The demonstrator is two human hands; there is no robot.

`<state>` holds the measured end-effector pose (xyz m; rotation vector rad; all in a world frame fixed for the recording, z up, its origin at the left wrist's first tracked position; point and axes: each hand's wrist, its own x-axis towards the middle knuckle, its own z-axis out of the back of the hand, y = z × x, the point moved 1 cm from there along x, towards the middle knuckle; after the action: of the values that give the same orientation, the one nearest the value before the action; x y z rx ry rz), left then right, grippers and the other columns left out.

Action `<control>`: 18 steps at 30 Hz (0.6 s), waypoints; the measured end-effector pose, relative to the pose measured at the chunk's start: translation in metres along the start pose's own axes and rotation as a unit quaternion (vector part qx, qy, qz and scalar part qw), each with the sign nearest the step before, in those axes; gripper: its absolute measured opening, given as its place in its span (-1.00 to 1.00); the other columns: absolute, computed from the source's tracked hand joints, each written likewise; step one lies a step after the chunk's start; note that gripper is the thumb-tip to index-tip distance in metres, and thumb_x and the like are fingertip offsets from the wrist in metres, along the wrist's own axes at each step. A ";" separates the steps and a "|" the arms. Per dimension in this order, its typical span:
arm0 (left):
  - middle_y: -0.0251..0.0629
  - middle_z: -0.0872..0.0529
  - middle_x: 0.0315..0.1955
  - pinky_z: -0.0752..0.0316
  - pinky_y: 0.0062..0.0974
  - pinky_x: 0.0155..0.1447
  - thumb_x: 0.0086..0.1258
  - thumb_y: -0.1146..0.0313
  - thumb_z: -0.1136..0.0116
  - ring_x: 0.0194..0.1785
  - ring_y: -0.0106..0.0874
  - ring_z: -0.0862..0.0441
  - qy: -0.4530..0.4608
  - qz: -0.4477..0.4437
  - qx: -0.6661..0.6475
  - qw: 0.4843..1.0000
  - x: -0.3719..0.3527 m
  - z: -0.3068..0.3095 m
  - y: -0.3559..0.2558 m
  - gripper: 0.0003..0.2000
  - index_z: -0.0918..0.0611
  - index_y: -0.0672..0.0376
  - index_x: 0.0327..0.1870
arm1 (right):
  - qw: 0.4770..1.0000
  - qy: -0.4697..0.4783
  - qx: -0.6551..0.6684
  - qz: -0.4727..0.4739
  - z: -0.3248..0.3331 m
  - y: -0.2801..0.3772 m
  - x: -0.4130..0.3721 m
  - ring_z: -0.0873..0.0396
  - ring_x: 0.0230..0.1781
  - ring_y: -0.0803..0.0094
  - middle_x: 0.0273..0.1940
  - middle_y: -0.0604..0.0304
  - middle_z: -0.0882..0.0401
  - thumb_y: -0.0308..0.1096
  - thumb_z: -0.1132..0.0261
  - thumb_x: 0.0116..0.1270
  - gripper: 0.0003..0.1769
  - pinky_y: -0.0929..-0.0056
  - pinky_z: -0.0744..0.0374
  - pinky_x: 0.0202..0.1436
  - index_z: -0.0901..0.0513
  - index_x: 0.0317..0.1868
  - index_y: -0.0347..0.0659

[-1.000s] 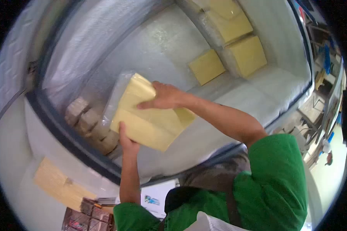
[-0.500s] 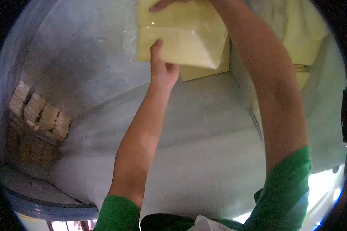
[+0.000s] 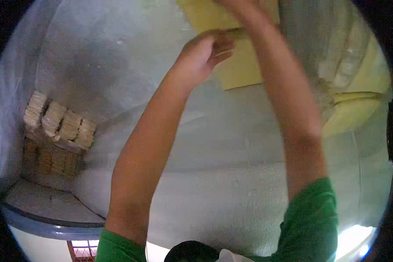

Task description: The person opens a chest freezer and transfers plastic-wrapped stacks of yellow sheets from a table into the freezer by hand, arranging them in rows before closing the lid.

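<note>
My left hand is raised near the top middle, its loosely curled fingers apart and smeared a little by motion. It is in front of flat yellow plastic-looking packets, and nothing shows in its grasp. At the top edge, my right hand reaches over another yellow packet. The frame cuts this hand off and its fingers are mostly hidden, so its hold cannot be made out.
Silvery grey sheeting covers the curved wall or floor around me. Several wrapped pale blocks stack at left, above browner blocks. More yellow packets rest at right. A blue-grey rim runs along the lower left.
My left hand has come off the glossy yellow packet and moved right. That packet has shifted up toward the top edge. My right hand is higher, and the view has shifted slightly.
</note>
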<state>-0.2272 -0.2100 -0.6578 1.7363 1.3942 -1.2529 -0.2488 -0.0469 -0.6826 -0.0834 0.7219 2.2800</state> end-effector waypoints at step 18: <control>-0.02 -0.67 -0.03 -0.44 -0.23 0.25 0.57 0.08 0.11 0.13 -0.19 -0.62 -0.074 0.030 -0.060 0.995 -0.370 0.122 0.003 -0.57 -0.46 0.29 0.19 | 0.489 -0.001 0.768 -0.414 -0.089 -0.041 -0.082 -0.28 0.34 0.09 0.37 0.09 -0.26 0.19 -0.21 0.37 -0.26 0.01 -0.35 0.37 -0.28 0.40 -0.02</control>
<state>-0.2668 -0.4675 -0.3684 1.5608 1.2962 -1.2134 -0.1746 -0.1210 -0.7556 0.3508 1.8873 0.1577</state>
